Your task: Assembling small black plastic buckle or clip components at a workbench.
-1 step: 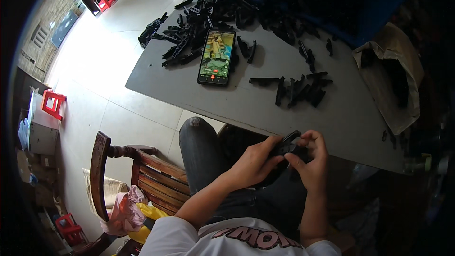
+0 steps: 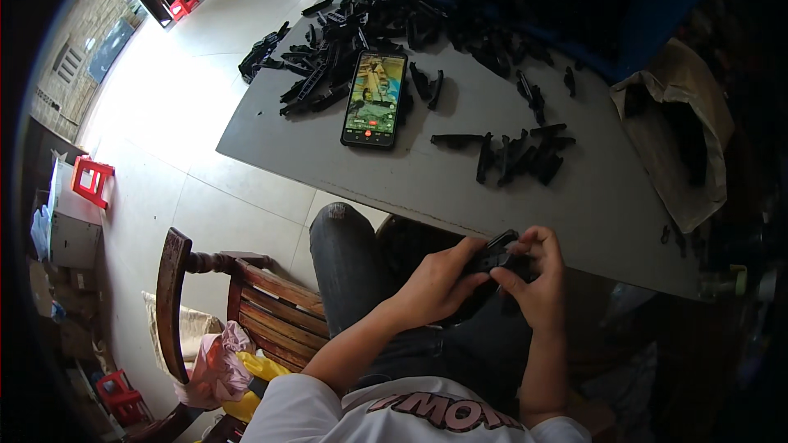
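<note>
In front of my lap, by the table's near edge, my left hand (image 2: pixel 437 280) is closed round a long black plastic part (image 2: pixel 495 256). My right hand (image 2: pixel 538 275) pinches the other end of the same part, thumb below and curled fingers above. Its exact kind cannot be made out in the dim light, and the fingers cover much of it. A small group of similar black plastic parts (image 2: pixel 513 156) lies on the grey table (image 2: pixel 312 143) just beyond my hands.
A smartphone (image 2: pixel 375 102) with a lit screen lies near a large heap of black parts (image 2: pixel 332 53). Behind it stands a blue crate (image 2: pixel 657 41). An open paper bag (image 2: pixel 706 148) sits at the right. A wooden chair (image 2: pixel 275 303) with cloths is at my left.
</note>
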A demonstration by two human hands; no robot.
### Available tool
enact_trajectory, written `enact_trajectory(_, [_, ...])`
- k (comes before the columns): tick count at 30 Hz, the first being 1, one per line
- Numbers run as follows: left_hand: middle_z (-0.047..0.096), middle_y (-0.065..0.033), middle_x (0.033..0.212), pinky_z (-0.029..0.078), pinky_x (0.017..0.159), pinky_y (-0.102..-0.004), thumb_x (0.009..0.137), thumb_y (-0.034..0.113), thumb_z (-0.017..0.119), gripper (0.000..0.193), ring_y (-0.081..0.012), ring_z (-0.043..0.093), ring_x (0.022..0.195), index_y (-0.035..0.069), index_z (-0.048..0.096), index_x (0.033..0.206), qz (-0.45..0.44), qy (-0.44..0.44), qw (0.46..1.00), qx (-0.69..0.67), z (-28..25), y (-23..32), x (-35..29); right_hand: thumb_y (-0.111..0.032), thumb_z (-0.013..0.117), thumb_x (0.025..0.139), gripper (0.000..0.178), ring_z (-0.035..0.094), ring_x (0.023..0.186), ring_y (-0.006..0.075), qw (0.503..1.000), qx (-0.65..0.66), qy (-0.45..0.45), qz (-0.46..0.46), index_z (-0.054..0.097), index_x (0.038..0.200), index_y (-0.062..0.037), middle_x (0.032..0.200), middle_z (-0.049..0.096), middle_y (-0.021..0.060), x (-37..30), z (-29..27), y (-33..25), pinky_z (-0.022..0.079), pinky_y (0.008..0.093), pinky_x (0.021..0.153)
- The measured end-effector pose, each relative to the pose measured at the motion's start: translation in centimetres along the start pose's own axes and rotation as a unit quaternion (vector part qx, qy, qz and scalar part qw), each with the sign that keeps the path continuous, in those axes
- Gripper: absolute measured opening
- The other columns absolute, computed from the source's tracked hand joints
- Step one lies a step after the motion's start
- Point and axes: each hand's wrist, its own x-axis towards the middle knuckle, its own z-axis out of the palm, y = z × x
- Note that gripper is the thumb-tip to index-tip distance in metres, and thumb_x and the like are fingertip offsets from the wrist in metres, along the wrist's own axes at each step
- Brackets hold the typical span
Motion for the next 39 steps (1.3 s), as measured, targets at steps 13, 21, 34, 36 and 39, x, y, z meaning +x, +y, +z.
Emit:
enact_trajectory(13, [0.059,-0.0192,0.084,0.048,0.068,-0.0409,0.081,0.016,0.061,0.037,-0.0388,0.058,0.078,0.004,0.049,0.114,-0.093,0.057,0.993,0.043,2.0,-10.1,-3.6,-0.01,0.066,0.08,0.03,0.061,0.078,0.0157,0.997,-0.013,-0.046,0.054,0.054,0.105,0.0013,0.086,0.062,0.007,-0.9,4.7,13.0,0.048,0.0276,0.072])
enact_trajectory(21, [0.057,-0.0153,0.093,0.048,0.069,-0.0381,0.079,0.008,0.057,0.026,-0.0335,0.057,0.082,0.004,0.057,0.105,0.033,0.017,0.968,0.25,-0.6,-4.6,-1.1,-0.002,0.059,0.081,0.02,0.063,0.083,0.0183,0.945,-0.29,0.05,-0.144,0.06,0.101,0.0002,0.091,0.064,0.0096,0.8,-1.3,5.1,0.049,0.0272,0.067])
enact_trajectory(34, [0.054,-0.0121,0.097,0.039,0.08,-0.0342,0.071,0.012,0.061,0.024,-0.0281,0.051,0.09,0.003,0.053,0.092,0.04,0.229,0.839,0.492,-4.1,-4.9,10.7,-0.021,0.063,0.08,0.033,0.06,0.091,0.0303,0.841,-0.507,0.173,-0.07,0.053,0.109,-0.0072,0.098,0.061,0.0124,8.6,-3.7,5.4,0.048,0.0372,0.07])
enact_trajectory(36, [0.054,-0.0124,0.097,0.04,0.081,-0.036,0.072,0.012,0.063,0.023,-0.0285,0.052,0.09,0.004,0.053,0.091,0.03,0.222,0.87,0.438,-4.4,-4.2,9.1,-0.017,0.062,0.08,0.031,0.06,0.091,0.0304,0.854,-0.486,0.173,-0.068,0.053,0.107,-0.0065,0.097,0.061,0.0131,8.1,-3.9,5.6,0.048,0.0375,0.071])
enact_trajectory(39, [0.054,-0.0124,0.093,0.042,0.08,-0.0358,0.072,0.009,0.066,0.022,-0.0278,0.054,0.086,0.005,0.052,0.089,0.011,0.191,0.945,0.265,-4.0,-2.6,6.5,-0.01,0.058,0.081,0.025,0.061,0.075,0.0216,0.869,-0.419,0.212,-0.157,0.054,0.104,-0.0042,0.087,0.061,0.0097,7.5,-5.4,7.6,0.046,0.0313,0.061])
